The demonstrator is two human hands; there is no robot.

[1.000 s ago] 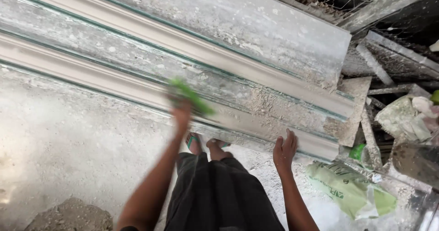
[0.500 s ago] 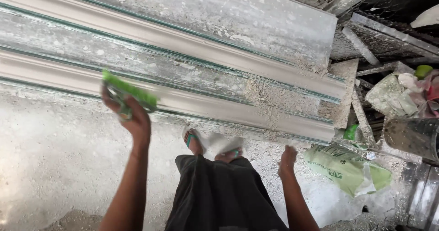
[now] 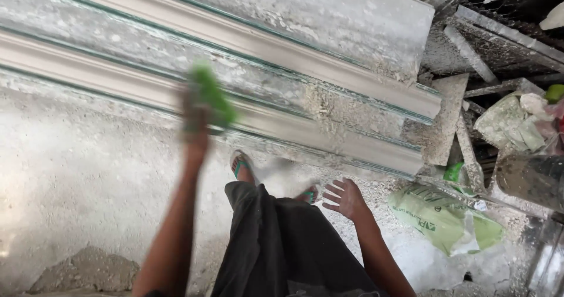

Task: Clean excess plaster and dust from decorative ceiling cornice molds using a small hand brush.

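Observation:
My left hand (image 3: 195,118) is raised over the long plaster cornice mouldings (image 3: 235,38) and grips a green brush-like tool (image 3: 212,94); both are blurred by motion. The tool's end lies over the lower moulding strip. My right hand (image 3: 345,198) hangs free to the right of my legs, fingers spread and holding nothing, just below the near end of the lower moulding (image 3: 376,150). My feet in green sandals (image 3: 242,166) stand on the dusty floor beside the moulding's edge.
The floor (image 3: 82,179) is pale concrete covered in plaster dust, with a dirt pile (image 3: 88,270) at the bottom left. A green and white sack (image 3: 440,220) lies at the right. Plaster scraps, boards and wire mesh (image 3: 493,50) crowd the upper right.
My left hand has swept the green tool rightward again along the moulding after going left. My right hand has opened and lifted slightly. The view has shifted a little.

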